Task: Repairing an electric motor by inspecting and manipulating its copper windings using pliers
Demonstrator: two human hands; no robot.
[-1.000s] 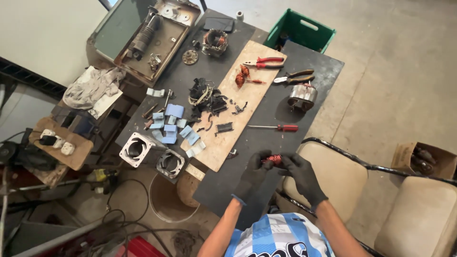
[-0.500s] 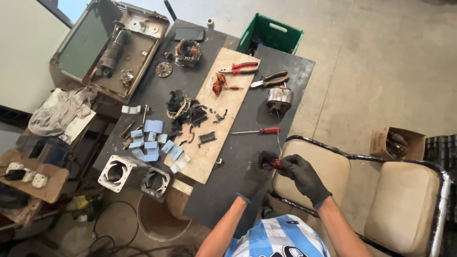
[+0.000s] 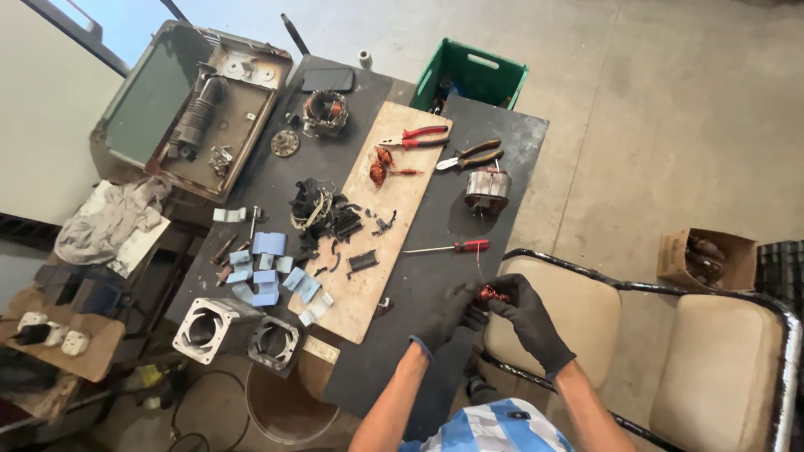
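Both my hands wear black gloves and meet at the near right edge of the dark table (image 3: 419, 276). My left hand (image 3: 448, 322) and my right hand (image 3: 523, 318) pinch a small bundle of red copper wire (image 3: 488, 294) between their fingertips. A red-handled screwdriver (image 3: 448, 248) lies on the table just beyond them. Farther off stands a metal stator core (image 3: 487, 188). A wooden board (image 3: 377, 222) carries red pliers (image 3: 414, 137), copper wire scraps and black fragments.
Two grey motor housings (image 3: 239, 331) sit at the table's near left corner beside blue paper pieces (image 3: 268, 272). A green crate (image 3: 473, 75) stands behind the table. A padded metal chair (image 3: 695, 343) is on my right, and a cardboard box (image 3: 703, 255) lies on the floor.
The view has shifted, so the table sits more to the right in frame. My hands stay together on the red wire bundle at the table edge.
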